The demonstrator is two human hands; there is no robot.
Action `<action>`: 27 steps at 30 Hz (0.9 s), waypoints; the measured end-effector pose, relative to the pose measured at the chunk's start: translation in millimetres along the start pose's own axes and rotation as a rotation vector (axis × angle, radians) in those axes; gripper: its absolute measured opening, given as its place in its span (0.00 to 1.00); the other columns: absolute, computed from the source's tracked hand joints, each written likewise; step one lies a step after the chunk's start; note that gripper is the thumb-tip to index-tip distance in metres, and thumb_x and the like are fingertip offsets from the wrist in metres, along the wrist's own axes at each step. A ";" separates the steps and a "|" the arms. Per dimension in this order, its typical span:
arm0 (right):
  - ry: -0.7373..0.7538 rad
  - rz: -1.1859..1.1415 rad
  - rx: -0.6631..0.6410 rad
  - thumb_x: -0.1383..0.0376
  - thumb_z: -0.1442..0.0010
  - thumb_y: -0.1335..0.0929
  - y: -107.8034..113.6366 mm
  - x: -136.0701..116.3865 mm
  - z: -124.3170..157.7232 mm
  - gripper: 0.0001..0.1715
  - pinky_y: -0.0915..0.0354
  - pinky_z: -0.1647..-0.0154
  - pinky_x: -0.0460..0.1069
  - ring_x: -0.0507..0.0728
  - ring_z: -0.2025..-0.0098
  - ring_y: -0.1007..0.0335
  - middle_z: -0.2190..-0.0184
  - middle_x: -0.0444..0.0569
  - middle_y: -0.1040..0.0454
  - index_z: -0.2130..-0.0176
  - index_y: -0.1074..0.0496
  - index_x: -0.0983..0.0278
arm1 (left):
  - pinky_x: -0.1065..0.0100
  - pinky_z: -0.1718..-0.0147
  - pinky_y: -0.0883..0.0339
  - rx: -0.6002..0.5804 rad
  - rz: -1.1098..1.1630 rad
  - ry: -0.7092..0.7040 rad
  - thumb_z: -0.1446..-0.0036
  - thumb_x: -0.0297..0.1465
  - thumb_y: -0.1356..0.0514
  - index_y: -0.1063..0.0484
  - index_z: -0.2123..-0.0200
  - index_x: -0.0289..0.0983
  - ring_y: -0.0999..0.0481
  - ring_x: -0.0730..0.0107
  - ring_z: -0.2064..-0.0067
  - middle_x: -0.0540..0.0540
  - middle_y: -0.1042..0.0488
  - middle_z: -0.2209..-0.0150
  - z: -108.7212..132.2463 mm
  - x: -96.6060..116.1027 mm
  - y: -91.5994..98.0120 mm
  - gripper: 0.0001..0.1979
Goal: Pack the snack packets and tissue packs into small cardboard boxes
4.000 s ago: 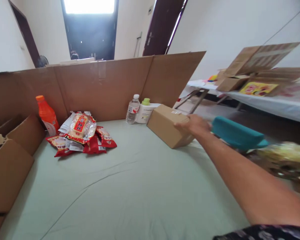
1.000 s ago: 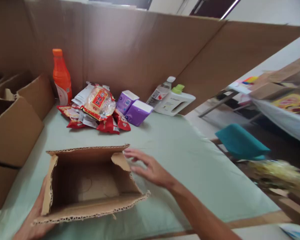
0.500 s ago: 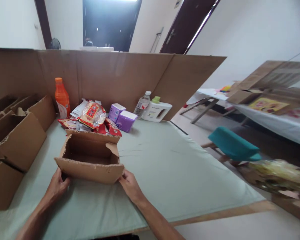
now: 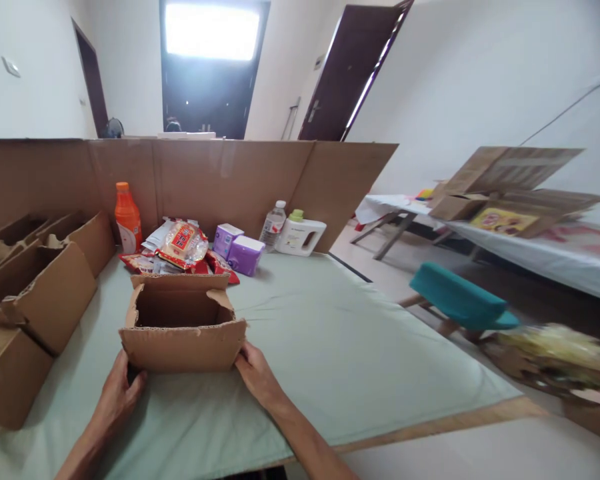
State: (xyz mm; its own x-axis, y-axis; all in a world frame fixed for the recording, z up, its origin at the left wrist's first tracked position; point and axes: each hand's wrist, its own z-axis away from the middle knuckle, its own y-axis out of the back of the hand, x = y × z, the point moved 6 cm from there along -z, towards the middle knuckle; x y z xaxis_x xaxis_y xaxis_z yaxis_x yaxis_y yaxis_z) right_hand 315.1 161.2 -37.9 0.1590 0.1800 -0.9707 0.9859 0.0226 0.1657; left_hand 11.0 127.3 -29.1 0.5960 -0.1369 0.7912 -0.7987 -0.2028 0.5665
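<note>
An open-topped cardboard box (image 4: 183,350) with torn, uneven rims stands on the table in front of me; its visible inside looks bare. My left hand (image 4: 117,390) is at its near left corner, fingertips partly hidden against the side and the thumb apart from the fingers. At the near right corner, my right hand (image 4: 255,377) holds the side, its fingertips partly out of sight. Just behind the box lies a pile of red and clear snack packets (image 4: 183,245). Beside the pile are two purple tissue packs, one (image 4: 246,255) in front of the other (image 4: 225,240).
An orange bottle (image 4: 128,220), a clear bottle (image 4: 273,227) and a white jug (image 4: 301,237) stand along a cardboard screen (image 4: 230,173). Several open cartons (image 4: 55,300) line the left. Right of the table (image 4: 360,360) are a teal-covered stool (image 4: 460,297) and another table.
My view has tilted upward, so things appear lower. The box has turned slightly, and its near rim now looks more level. Both hands stay at its near corners.
</note>
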 end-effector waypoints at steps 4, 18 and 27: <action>0.009 -0.036 0.017 0.61 0.44 0.33 -0.4 -1.2 2.9 0.19 0.29 0.48 0.58 0.64 0.55 0.24 0.57 0.53 0.18 0.55 0.22 0.64 | 0.52 0.50 0.28 0.002 -0.018 -0.028 0.46 0.41 0.43 0.30 0.51 0.35 0.22 0.48 0.51 0.38 0.22 0.55 0.7 -5.7 -0.9 0.22; 0.007 -0.196 -0.153 0.55 0.48 0.26 -16.6 9.9 7.1 0.37 0.29 0.42 0.63 0.68 0.45 0.23 0.45 0.58 0.22 0.40 0.28 0.59 | 0.49 0.50 0.26 0.134 -0.038 -0.011 0.41 0.46 0.42 0.29 0.49 0.36 0.21 0.49 0.50 0.38 0.22 0.51 5.3 -28.8 -1.6 0.23; 0.004 -0.218 -0.210 0.59 0.43 0.29 -18.1 1.5 2.8 0.29 0.32 0.39 0.62 0.67 0.42 0.26 0.45 0.58 0.22 0.43 0.26 0.62 | 0.53 0.57 0.22 0.158 -0.068 -0.021 0.47 0.45 0.40 0.27 0.55 0.38 0.17 0.45 0.55 0.37 0.18 0.56 -3.5 -35.4 8.7 0.21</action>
State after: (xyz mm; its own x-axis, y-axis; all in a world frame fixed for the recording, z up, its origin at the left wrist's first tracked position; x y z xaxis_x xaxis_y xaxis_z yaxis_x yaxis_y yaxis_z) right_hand 297.6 158.3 -42.7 -0.0560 0.1525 -0.9867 0.9645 0.2639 -0.0139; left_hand -17.4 133.8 -51.4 0.6512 -0.1371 0.7464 -0.7344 -0.3618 0.5743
